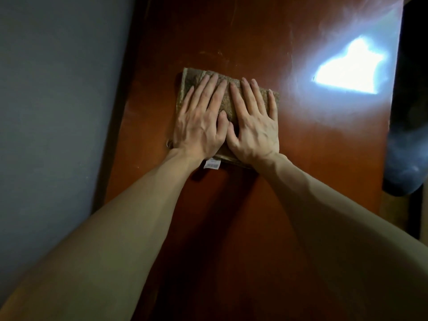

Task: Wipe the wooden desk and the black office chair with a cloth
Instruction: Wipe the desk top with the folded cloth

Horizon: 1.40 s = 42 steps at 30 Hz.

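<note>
The cloth (193,81), a brownish folded rectangle, lies flat near the middle of the reddish-brown wooden counter (231,38). At far left a grey-blue wall (58,89) runs along the counter's edge. A small ring (169,144) shows at the cloth's near left corner. The left hand (201,126) lies palm down on the left half of the cloth, its fingers (212,89) straight and slightly spread, pressing on the fabric without curling round it. A white tag (212,164) pokes out from the cloth's near edge, just below that wrist. The right hand (253,130) rests beside the left, thumbs almost touching, its fingers (246,96) also flat and extended over the cloth's right half. Further right a bright patch of reflected light (349,68) glares on the counter. Past the counter's right edge sits a dark rounded shape (407,147), too dim to identify.
</note>
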Available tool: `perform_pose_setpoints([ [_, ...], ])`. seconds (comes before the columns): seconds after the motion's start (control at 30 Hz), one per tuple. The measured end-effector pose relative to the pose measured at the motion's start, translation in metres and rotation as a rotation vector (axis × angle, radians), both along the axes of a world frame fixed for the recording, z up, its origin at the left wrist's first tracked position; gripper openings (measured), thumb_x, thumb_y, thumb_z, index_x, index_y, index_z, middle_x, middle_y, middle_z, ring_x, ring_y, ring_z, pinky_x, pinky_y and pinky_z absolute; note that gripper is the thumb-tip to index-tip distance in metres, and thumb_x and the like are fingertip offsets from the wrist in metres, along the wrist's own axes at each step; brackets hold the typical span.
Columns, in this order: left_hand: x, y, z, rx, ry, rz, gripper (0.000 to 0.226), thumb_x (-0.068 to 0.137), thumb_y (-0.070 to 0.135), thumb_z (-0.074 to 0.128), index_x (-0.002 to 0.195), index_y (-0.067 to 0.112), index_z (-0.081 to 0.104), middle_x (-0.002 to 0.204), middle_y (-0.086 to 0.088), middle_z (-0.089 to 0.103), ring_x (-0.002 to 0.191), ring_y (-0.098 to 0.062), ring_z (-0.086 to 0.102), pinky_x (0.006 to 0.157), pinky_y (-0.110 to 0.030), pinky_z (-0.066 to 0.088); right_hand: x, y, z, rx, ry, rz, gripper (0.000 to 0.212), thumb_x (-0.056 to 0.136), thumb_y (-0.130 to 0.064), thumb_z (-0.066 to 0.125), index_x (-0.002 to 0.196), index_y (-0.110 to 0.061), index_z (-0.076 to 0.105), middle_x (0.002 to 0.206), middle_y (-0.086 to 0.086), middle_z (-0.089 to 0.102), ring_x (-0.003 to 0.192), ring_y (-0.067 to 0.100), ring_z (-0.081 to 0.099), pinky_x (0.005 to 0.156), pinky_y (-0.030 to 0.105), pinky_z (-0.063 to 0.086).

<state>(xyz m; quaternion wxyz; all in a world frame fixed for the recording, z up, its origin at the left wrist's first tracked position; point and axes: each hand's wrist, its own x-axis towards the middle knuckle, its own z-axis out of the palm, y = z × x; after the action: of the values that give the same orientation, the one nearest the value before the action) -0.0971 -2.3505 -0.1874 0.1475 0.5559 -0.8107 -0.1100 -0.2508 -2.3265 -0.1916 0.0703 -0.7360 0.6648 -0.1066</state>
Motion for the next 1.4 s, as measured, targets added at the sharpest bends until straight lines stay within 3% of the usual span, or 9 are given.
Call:
perform_pose_setpoints([
  [0.3,0.007,0.019,0.006,0.039,-0.075,-0.030,0.067,0.102,0.036,0.030,0.164,0.013,0.022,0.172,-0.009,0.016,0.160,-0.020,0.010,0.129,-0.042,0.010,0.013,0.025,0.004,0.079,0.081,0.004,0.066,0.107,-0.043,0.022,0.165,-0.016,0.007,0.172,0.013,0.002,0.159,0.027,-0.004,0.127,0.056,-0.004],
  [0.9,0.091,0.279,-0.001,0.150,-0.084,-0.020,0.067,0.103,0.036,0.031,0.165,0.016,0.016,0.173,-0.006,0.010,0.160,-0.016,0.002,0.129,-0.044,0.013,0.097,0.286,0.006,0.153,0.074,0.016,0.066,0.106,-0.042,0.023,0.165,-0.014,0.008,0.172,0.012,0.002,0.159,0.024,-0.009,0.127,0.056,-0.003],
  [1.4,0.177,0.414,0.008,0.215,0.003,0.140,0.062,0.105,0.034,0.031,0.163,0.014,0.022,0.172,-0.006,0.015,0.160,-0.017,0.008,0.129,-0.046,0.018,0.173,0.388,0.007,0.149,0.053,0.263,0.068,0.106,-0.046,0.027,0.164,-0.015,0.010,0.171,0.013,0.004,0.159,0.028,-0.004,0.126,0.058,-0.002],
])
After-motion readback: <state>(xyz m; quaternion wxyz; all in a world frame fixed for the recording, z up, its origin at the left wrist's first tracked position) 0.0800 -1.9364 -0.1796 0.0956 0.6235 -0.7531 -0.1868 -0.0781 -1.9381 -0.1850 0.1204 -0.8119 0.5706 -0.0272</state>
